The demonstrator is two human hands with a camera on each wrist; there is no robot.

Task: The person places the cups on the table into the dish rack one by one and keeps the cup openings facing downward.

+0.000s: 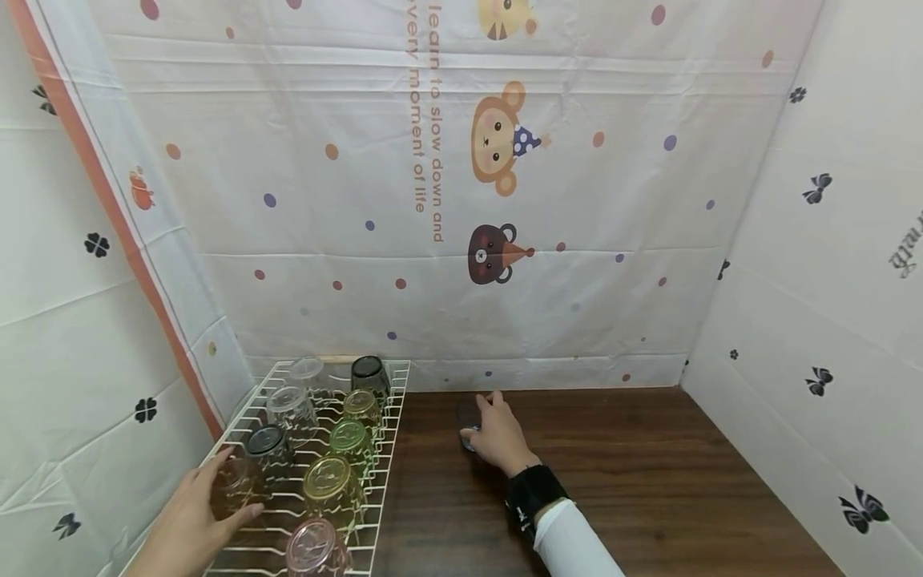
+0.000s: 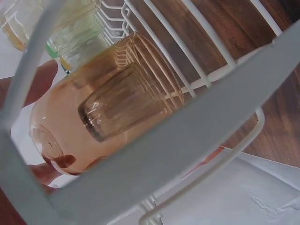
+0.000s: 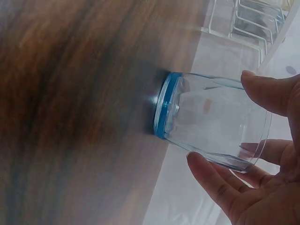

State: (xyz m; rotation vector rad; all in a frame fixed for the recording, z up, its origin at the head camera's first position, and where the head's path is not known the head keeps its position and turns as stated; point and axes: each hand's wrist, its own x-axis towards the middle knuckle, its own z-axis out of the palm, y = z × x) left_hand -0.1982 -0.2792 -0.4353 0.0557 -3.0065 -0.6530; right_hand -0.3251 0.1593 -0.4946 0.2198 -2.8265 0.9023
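Note:
My left hand [image 1: 189, 517] is at the near left of a white wire rack [image 1: 380, 513], its thumb and fingers around an amber drinking glass [image 2: 122, 103]. That glass is upside down, its base toward the palm. At the back of the wooden table, my right hand [image 1: 499, 437] holds a clear drinking glass [image 3: 215, 117] near the rim between thumb and fingers. This glass is upright, its thick blue-tinted base [image 3: 166, 105] at the tabletop; whether it touches is hard to tell. In the head view the hand partly hides it.
Several upturned glasses stand in two rows on the rack, among them a pink glass [image 1: 315, 547], a yellow glass [image 1: 330, 485], a green glass [image 1: 350, 441] and a dark grey glass [image 1: 371, 375]. Printed cloth [image 1: 577, 320] walls the brown wooden table [image 1: 649, 481] at back and sides.

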